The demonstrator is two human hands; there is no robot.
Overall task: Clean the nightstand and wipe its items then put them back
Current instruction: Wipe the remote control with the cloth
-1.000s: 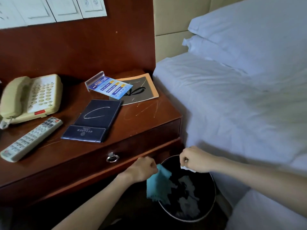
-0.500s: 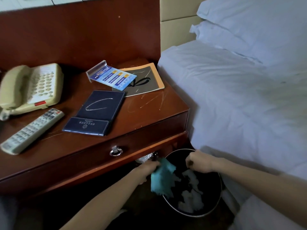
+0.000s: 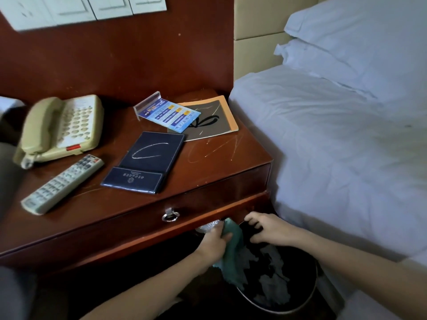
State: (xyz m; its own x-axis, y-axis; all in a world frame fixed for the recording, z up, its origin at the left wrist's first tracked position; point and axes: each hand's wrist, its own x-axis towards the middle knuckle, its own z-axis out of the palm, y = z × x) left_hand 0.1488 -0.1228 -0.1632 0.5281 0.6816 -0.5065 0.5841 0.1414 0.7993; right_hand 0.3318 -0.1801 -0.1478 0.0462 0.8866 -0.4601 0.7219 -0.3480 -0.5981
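A white remote control point(image 3: 62, 184) is seen at the far left of the nightstand's worktop point(image 3: 219, 155), well to the left of the dark blue folder point(image 3: 147, 162), lying at a slant. A beige telephone point(image 3: 62, 128) is placed left of the folder and further back, its handset resting in the cradle. The folder itself lies flat at the middle of the worktop, with a pale oval scratch on its cover. Just behind the folder and slightly to the right, a clear plastic stand with a blue leaflet point(image 3: 167, 114) is laid on its back, overlapping an orange-edged booklet point(image 3: 212, 121) that lies behind and to the right of the folder. Fine scratches are visible on the wood right of the folder. A metal ring pull point(image 3: 169, 215) hangs on the drawer front, below the folder.

Below and to the right of the folder, under the drawer, the left hand point(image 3: 213, 241) is curled round a teal cloth point(image 3: 233, 257), which hangs down over a black bin point(image 3: 309, 294). The right hand point(image 3: 270, 232) is held further right of the folder, fingers bent and spread above the bin's far edge; whether anything is gripped cannot be told. Crumpled pale scraps are seen inside the bin. A bed point(image 3: 335, 146) with white sheets and pillows point(image 3: 358, 42) stands far right of the folder.
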